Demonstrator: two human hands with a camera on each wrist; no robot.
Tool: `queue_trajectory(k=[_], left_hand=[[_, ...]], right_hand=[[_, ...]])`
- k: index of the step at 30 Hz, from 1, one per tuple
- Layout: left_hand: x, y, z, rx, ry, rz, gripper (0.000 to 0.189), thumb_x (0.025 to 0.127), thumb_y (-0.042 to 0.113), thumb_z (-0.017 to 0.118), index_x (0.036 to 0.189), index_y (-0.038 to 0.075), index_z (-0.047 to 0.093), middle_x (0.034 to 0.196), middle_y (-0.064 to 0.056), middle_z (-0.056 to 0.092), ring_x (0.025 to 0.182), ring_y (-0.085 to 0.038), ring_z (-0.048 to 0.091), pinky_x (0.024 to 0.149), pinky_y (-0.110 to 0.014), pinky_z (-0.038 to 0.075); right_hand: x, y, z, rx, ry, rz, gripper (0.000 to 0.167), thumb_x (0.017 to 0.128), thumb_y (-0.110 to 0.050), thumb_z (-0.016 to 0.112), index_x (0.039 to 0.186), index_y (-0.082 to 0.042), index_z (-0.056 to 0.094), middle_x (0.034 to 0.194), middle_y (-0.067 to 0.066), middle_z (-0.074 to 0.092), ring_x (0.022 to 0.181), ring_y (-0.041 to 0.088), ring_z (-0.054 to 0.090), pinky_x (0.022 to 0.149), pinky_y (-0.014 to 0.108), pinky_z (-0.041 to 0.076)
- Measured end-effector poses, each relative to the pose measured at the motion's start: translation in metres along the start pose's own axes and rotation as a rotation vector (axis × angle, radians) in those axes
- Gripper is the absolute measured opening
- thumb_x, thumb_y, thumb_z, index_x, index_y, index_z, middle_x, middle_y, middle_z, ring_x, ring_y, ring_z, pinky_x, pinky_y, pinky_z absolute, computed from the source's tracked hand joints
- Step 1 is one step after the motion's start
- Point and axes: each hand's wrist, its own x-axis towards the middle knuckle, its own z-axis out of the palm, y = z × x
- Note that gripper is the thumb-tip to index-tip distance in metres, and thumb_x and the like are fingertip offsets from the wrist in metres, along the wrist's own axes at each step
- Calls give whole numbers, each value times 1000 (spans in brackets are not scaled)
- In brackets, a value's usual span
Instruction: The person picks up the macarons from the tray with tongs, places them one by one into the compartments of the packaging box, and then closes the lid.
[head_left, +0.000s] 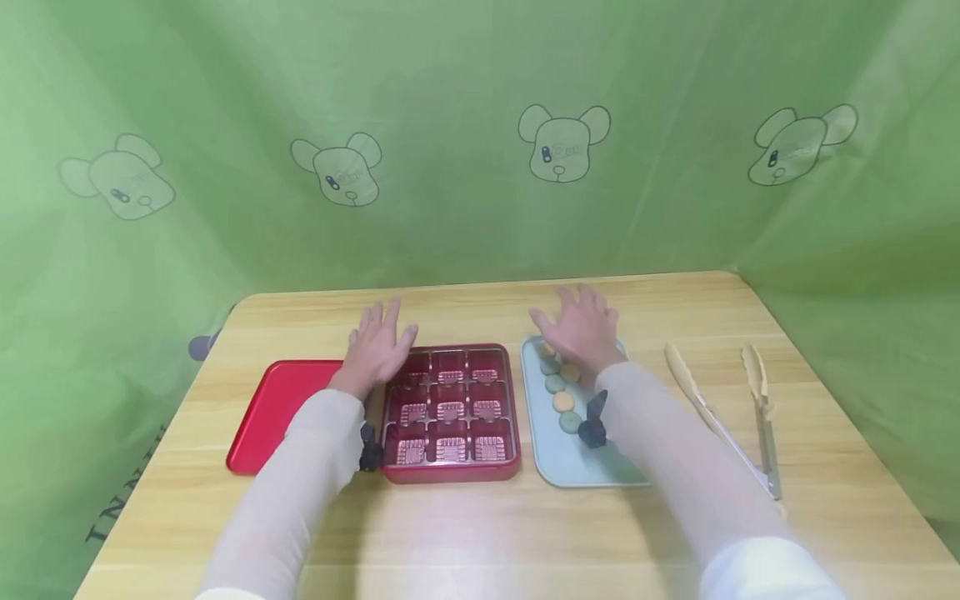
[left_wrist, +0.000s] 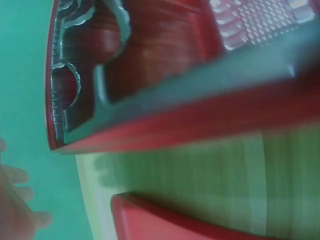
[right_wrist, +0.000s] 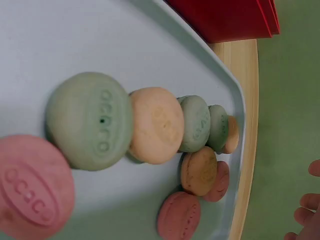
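Observation:
My left hand (head_left: 375,350) hovers by the far left corner of a red box (head_left: 452,473), fingers spread and holding nothing. The box has a clear insert of square compartments, and no food shows in them. A red lid (head_left: 281,412) lies left of the box, partly behind my left forearm. My right hand (head_left: 585,332), fingers apart, is above the far end of a pale blue tray (head_left: 558,467). On the tray sit green, orange and pink macarons, among them a green macaron (right_wrist: 90,121), an orange macaron (right_wrist: 156,125) and a pink macaron (right_wrist: 34,187). My right arm hides some in the head view.
A pair of tongs (head_left: 767,442) lies spread at the right side of the wooden table (head_left: 457,542). Green curtains (head_left: 450,233) with bear-head drawings hang behind and beside the table. Both wrists carry a small black device.

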Motion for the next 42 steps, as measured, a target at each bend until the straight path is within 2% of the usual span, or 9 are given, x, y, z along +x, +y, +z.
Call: queue_trajectory(k=[8, 15, 21, 29, 36, 42], left_hand=[[-8, 0, 3, -89, 19, 14, 67, 98, 50, 25, 153, 15, 6, 156, -22, 9, 143, -38, 9, 116, -56, 14], [-19, -6, 5, -249, 52, 13, 65, 99, 45, 29, 153, 15, 7, 157, -18, 12, 144, -36, 12, 117, -52, 12], [-30, -10, 7, -348, 65, 6, 67, 99, 50, 27, 153, 17, 6, 157, -16, 13, 144, -34, 13, 117, -52, 14], [-42, -10, 16, -427, 69, -37, 66, 99, 48, 28, 153, 16, 7, 158, -15, 12, 144, -33, 13, 117, -52, 13], [-53, -14, 24, -569, 63, -106, 66, 98, 48, 31, 153, 19, 7, 159, -7, 10, 145, -30, 9, 117, -52, 12], [-63, -17, 37, -642, 63, -115, 65, 99, 45, 32, 153, 16, 9, 158, -9, 14, 143, -32, 17, 117, -52, 14]], right_hand=[[-7, 7, 0, 40, 5, 21, 92, 84, -76, 28, 147, -9, 28, 151, 25, 20, 137, 45, 17, 103, 68, 18], [-12, 17, -1, 27, 9, 48, 86, 87, -71, 31, 147, -10, 29, 151, 26, 21, 135, 48, 19, 102, 69, 19], [-15, 27, -1, 31, 8, 71, 87, 87, -72, 30, 147, -10, 28, 151, 26, 20, 135, 49, 18, 102, 70, 19], [-22, 39, -5, 38, 17, 95, 90, 85, -75, 28, 147, -9, 28, 150, 28, 21, 134, 51, 18, 100, 70, 19], [-32, 51, -9, 40, 41, 136, 91, 85, -75, 26, 148, -8, 27, 149, 28, 22, 133, 52, 19, 100, 72, 17], [-46, 63, -11, 77, 51, 176, 89, 88, -71, 26, 148, -6, 26, 149, 29, 22, 133, 52, 18, 102, 74, 11]])
